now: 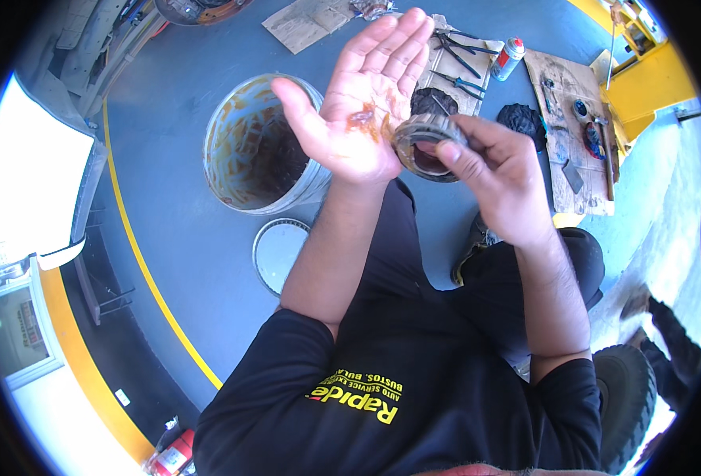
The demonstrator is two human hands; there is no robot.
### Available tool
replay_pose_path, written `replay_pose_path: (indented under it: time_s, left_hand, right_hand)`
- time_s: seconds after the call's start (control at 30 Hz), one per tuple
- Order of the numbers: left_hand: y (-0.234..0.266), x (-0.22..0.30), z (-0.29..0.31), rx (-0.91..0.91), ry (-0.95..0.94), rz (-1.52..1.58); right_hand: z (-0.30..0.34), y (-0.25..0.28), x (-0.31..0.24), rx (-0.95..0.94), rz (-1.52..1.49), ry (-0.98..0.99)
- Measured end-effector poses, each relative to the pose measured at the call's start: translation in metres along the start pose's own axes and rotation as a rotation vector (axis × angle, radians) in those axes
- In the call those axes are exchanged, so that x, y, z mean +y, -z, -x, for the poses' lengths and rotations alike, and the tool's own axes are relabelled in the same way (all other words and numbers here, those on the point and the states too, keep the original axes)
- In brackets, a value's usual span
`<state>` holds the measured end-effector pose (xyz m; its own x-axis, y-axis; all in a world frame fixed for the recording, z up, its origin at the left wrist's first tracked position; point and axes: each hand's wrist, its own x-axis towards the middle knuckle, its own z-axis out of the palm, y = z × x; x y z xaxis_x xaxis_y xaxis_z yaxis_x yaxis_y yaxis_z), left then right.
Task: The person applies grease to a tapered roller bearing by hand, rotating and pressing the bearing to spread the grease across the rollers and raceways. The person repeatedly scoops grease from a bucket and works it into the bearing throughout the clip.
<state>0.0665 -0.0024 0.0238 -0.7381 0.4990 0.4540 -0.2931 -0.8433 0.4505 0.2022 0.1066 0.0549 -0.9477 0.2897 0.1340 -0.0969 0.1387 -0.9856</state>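
Observation:
My left hand (346,147) is held out palm up with its fingers stretched, and a smear of brown grease (364,120) lies on the palm. Between the thumb and fingers of my right hand (503,178) is a ring-shaped roller bearing (428,125), dark and greasy. Its edge sits against or just beside the heel of my left palm; which of the two I cannot tell. To the left of my left hand stands a tall bucket (212,155), its inner wall streaked with brown grease. Beside the bucket's base a round pale lid (279,255) lies on the floor.
Pliers (456,54) and smaller pliers (460,84) lie on cardboard ahead, near a red-and-white spray can (509,59). Farther right, another cardboard sheet (558,75) carries a hammer (607,159) and small parts. A yellow post (658,89) and a tire (626,401) are at right.

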Motion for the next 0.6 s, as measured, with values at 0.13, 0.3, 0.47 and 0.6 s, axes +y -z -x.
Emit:
replay_pose_path:
  time_s: [0.13,0.3,0.47,0.6]
  left_hand:
    - [-0.004,-0.003,0.004,-0.016,0.009,0.044]
    - [-0.007,-0.004,0.004,-0.051,0.059,-0.055]
    - [-0.006,0.005,0.004,0.041,0.157,0.078]
    - [-0.017,0.007,0.001,0.133,0.204,0.2]
  right_hand:
    - [-0.004,0.001,0.0,0.129,0.004,0.005]
    - [-0.003,0.001,0.0,0.129,0.53,0.315]
    - [-0.001,0.005,-0.009,-0.045,0.436,0.251]
    - [-0.003,0.003,-0.003,-0.001,-0.146,-0.04]
